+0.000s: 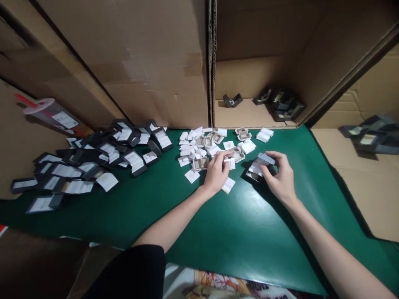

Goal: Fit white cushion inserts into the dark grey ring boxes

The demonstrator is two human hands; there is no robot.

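My right hand grips a small dark hinged box, which is open and tilted just above or on the green tabletop; white material shows inside it. My left hand is closed in a pinch at the edge of a loose heap of white paper inserts, with a small white paper piece at its fingertips. Grey-beige moulded trays lie among the inserts. A flat white card rests on the table just below this hand.
Many similar open dark boxes with white inserts are piled at the left. A clear plastic cup leans there. Behind stands a cardboard carton with a few dark boxes; more boxes lie in cardboard at the right.
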